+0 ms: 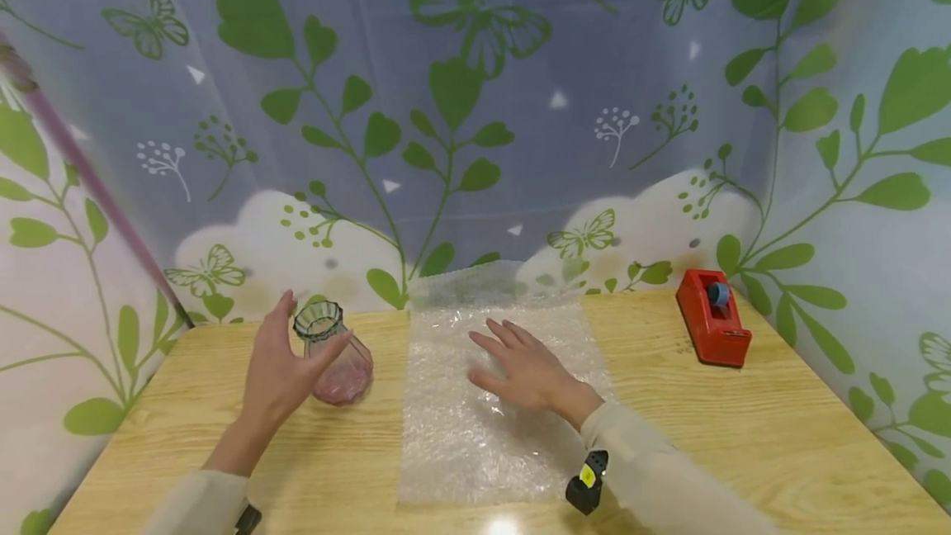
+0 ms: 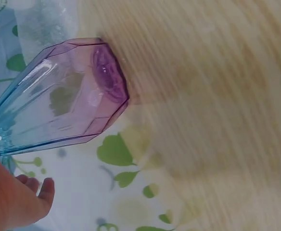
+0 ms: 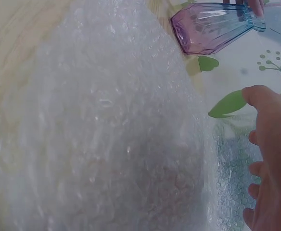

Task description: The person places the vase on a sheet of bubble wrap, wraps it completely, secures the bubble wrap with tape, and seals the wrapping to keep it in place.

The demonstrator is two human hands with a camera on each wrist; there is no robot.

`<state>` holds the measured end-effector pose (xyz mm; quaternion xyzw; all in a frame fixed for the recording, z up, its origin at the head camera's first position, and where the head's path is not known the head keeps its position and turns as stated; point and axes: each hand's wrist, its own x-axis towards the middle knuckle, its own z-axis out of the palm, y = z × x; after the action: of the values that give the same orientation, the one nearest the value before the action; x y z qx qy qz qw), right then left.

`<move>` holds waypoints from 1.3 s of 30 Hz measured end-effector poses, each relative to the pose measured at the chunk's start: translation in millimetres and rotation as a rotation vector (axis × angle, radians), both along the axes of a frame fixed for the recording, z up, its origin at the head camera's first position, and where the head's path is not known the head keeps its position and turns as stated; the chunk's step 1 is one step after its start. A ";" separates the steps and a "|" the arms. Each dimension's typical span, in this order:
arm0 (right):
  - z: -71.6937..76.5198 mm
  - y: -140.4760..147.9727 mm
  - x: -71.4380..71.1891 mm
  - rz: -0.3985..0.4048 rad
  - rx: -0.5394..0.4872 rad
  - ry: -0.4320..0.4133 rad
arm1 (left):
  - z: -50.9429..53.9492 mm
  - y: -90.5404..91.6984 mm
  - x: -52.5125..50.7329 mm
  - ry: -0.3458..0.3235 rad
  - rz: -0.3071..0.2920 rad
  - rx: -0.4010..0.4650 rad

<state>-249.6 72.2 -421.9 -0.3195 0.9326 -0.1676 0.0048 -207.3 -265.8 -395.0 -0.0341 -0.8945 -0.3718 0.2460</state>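
A faceted glass vase (image 1: 345, 374), greenish-blue at the scalloped neck and pink-purple at the base, stands upright on the left part of the table. Beside its neck is my left hand (image 1: 278, 370), thumb stretched across the front and fingers raised; in the left wrist view the visible fingers (image 2: 45, 195) are apart from the glass. A sheet of clear bubble wrap (image 1: 453, 428) lies flat in the middle, its far end bending up against the backdrop. Over it hovers my right hand (image 1: 527, 370), fingers spread and holding nothing.
A red tape dispenser (image 1: 713, 320) with a small blue roll sits at the far right of the wooden table (image 1: 743, 436). A curtain (image 1: 535, 147) printed with leaves and butterflies encloses the back and sides. Each wrist carries a small black camera (image 1: 587, 481).
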 end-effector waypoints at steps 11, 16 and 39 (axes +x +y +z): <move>-2.1 -9.2 4.2 0.011 0.000 -0.023 | -25.0 -7.8 2.5 -0.205 0.000 0.156; -0.4 -12.4 8.2 0.023 -0.006 -0.033 | -30.9 -7.9 6.1 -0.283 0.020 0.203; -0.2 -42.2 16.6 0.062 0.037 -0.020 | -50.5 6.5 7.6 -0.528 0.006 0.356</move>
<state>-233.0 30.0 -422.1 -0.3467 0.9250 -0.1533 0.0250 -199.7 -259.2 -445.5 0.1096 -0.8483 -0.5179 0.0086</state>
